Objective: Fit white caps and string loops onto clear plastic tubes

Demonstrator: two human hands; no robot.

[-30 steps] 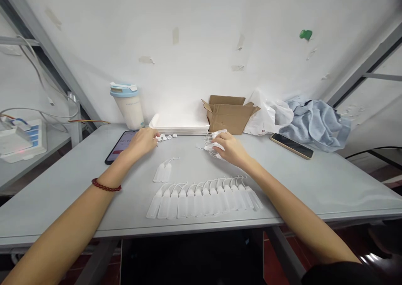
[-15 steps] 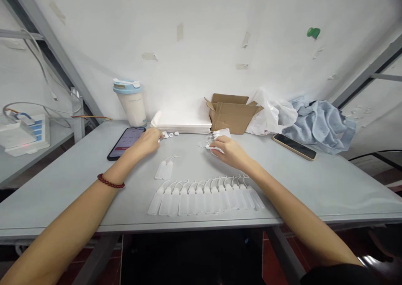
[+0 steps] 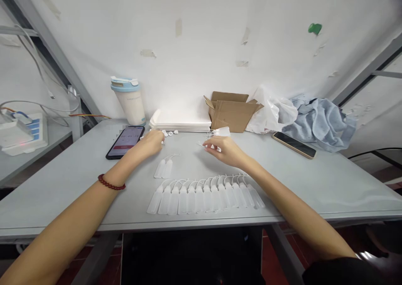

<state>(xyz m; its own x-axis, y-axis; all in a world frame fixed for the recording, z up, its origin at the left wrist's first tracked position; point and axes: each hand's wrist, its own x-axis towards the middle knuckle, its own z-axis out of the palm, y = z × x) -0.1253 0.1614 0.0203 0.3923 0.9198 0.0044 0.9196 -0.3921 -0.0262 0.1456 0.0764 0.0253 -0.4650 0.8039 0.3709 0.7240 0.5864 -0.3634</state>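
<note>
My left hand (image 3: 150, 143) is stretched forward on the grey table (image 3: 314, 180), its fingers pinched by a few small white caps (image 3: 170, 133) near a stack of white trays (image 3: 182, 123). My right hand (image 3: 223, 149) is closed round a small white squeeze bottle (image 3: 220, 132) lifted just off the table. A pair of finished bottles (image 3: 164, 168) lies between the hands. A long row of several white bottles (image 3: 204, 196) lies closer to me, caps tethered on thin strips.
A dark phone (image 3: 125, 141) with a lit screen lies left of my left hand. A lidded cup (image 3: 129, 99), an open cardboard box (image 3: 231, 111), a white plastic bag (image 3: 270, 111), blue cloth (image 3: 318, 119) and a second phone (image 3: 293, 144) line the back.
My right hand has lifted slightly, bringing a bottle up from the pile. My left hand has drawn back a little from the caps. The camera has shifted slightly.
</note>
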